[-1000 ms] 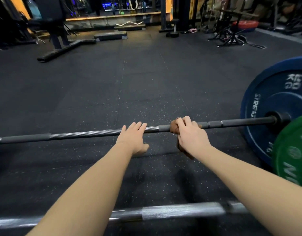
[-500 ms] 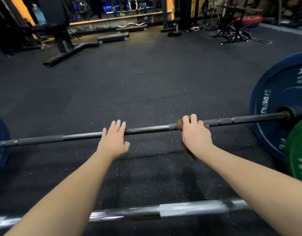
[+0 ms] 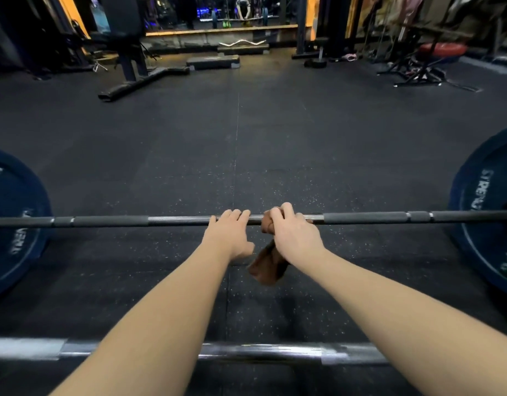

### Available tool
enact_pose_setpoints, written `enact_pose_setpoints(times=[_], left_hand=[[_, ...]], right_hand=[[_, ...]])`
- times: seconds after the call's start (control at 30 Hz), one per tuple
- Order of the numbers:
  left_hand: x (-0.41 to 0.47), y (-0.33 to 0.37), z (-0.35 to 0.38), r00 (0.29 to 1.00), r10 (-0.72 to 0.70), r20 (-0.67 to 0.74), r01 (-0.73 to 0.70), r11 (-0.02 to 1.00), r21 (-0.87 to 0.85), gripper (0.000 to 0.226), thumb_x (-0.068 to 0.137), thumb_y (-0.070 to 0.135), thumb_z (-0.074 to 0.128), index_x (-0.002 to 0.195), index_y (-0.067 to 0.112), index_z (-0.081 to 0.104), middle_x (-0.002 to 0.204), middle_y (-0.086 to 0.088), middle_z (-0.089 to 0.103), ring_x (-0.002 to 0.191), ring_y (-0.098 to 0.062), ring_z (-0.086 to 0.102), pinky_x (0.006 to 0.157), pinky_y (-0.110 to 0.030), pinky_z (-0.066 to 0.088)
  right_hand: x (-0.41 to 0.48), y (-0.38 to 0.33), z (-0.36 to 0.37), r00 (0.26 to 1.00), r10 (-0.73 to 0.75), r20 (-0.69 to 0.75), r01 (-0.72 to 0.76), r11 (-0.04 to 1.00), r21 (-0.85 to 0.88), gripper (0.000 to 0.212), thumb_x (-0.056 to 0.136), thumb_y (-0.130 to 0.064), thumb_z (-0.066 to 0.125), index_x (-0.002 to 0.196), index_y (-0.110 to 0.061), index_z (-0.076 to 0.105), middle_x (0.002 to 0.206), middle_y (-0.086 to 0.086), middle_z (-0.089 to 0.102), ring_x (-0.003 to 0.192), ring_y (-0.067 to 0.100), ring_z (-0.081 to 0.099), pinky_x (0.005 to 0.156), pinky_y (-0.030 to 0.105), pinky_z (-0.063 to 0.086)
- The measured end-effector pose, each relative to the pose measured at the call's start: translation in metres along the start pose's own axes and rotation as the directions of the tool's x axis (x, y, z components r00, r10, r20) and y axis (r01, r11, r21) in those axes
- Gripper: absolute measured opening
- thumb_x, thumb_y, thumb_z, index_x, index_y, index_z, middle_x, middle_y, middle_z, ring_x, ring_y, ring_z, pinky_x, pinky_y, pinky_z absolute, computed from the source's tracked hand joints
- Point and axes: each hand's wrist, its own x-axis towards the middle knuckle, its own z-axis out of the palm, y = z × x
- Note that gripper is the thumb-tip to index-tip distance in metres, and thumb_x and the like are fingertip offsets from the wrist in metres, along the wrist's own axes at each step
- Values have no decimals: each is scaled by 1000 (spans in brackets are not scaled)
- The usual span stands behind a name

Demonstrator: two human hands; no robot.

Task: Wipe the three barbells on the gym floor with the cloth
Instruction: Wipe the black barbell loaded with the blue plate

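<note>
So right hand slid inward, gripping cloth round barbell; left hand lies flat alongside, nearer bar crossing under both forearms.

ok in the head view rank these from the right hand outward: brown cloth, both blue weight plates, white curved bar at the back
1. Brown cloth, gripped in the right hand.
2. Right blue weight plate, at the dark barbell's right end.
3. Left blue weight plate, at its left end.
4. White curved bar, far back by the wall.
</note>
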Motion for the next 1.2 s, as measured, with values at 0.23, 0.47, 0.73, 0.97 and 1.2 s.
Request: enact_pose_setpoints(times=[0.23, 0.47, 0.73, 0.97, 1.2], left_hand=[[-1, -11, -13, 997, 38, 67, -35, 998, -52, 81, 96, 39, 57, 163, 21, 15, 162, 1, 30, 151, -21, 24, 123, -49, 23], [1, -7, 0, 999, 24, 29, -24, 1000, -11, 87, 96, 41, 57, 164, 21, 6, 163, 2, 23, 153, -21, 13, 125, -57, 9], [0, -9, 2, 998, 39, -49, -44, 994, -98, 78, 93, 37, 57, 160, 23, 20, 155, 5, 35, 152, -21, 19, 125, -56, 10], [-6, -11, 15, 992, 36, -120, -47, 995, -89, 87, 92, 40, 57, 164, 22, 10, 167, 7, 19, 157, -19, 7, 127, -53, 2], [-3, -11, 15, 994, 58, -94, -66, 995, -78, 93, 93, 42, 57, 164, 18, 1, 170, 3, 12, 158, -20, 2, 126, -55, 1]], right_hand=[[-7, 34, 0, 991, 129, -44, -130, 991, -25, 31, 99, -24, 54, 127, -18, 41, 118, 4, 43, 95, 28, 56, 60, 37, 39], [-1, 5, 13, 979, 163, -121, -172, 983, -64, 31, 96, -13, 58, 124, -12, 46, 117, 9, 48, 92, 29, 57, 51, 37, 43], [17, -41, 27, 985, 26, -172, -31, 999, -24, 39, 70, -11, 81, 104, -10, 60, 96, 10, 55, 66, 28, 57, 38, 30, 27], [17, 16, 13, 965, -162, -204, 136, 981, -137, 38, 83, -35, 74, 111, -17, 56, 97, 3, 55, 85, 27, 59, 54, 35, 40], [23, -1, 23, 977, -24, -210, 11, 998, -63, 34, 81, -25, 76, 109, -15, 59, 99, 8, 55, 92, 31, 55, 82, 48, 38]])
